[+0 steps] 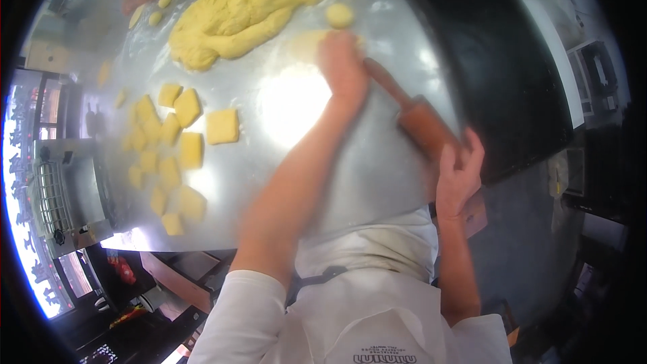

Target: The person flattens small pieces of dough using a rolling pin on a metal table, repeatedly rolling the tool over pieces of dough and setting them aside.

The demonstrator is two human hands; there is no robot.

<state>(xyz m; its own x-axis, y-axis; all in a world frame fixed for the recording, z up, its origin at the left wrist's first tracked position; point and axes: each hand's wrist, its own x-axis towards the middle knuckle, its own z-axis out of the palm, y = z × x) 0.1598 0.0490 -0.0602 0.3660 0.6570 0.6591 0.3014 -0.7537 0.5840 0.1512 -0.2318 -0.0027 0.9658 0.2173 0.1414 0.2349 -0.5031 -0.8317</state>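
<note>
My left hand (344, 68), blurred, reaches over the steel table to a flattened piece of yellow dough (306, 46). Its fingertips are hidden, so its grip is unclear. A small round dough ball (339, 15) sits just beyond it. To the right, a wooden rolling pin (427, 124) lies slantwise, one handle pointing toward my left wrist. My right hand (460, 177) is at the pin's near end with thumb and finger spread apart; that end is partly covered by the hand. A large mass of yellow dough (237, 20) lies at the far side.
Several cut dough pieces (189, 150) are scattered over the left of the steel table (374, 162); one square piece (223, 126) lies apart. Another person's hand (136, 0) is near small dough balls (165, 1) at far left. A black surface (505, 76) borders the right side.
</note>
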